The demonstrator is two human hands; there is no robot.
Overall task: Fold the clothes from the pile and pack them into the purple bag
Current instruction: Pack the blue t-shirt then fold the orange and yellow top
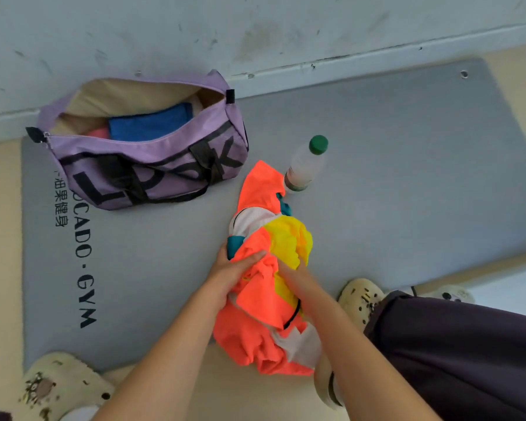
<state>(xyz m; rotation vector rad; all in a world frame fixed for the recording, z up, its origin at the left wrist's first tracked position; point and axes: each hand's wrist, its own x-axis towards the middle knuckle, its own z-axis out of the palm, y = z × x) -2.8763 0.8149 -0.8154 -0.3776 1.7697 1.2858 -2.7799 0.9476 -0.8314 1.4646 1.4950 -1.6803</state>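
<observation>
Orange garment point(257, 299) | left fingers point(249, 259) grip it | right fingers point(298, 268) buried, grip unclear

One purple bag point(152, 165), unzipped, lies at the mat's point(407, 177) far left corner. Two folded items show inside it: one blue point(151, 124), one pink point(99, 133). One plastic bottle point(305, 165) with a green cap lies just right of the bag. One bunched pile of clothes point(268, 287), orange, yellow, teal and white, sits at the mat's near edge; the number of garments in it cannot be told. Two hands are on the pile: left hand point(234, 268), right hand point(298, 278). Three cream clogs are visible: one point(64, 387) at the near left corner, two point(362, 299) point(450, 294) at the right. One grey mat carries everything.
</observation>
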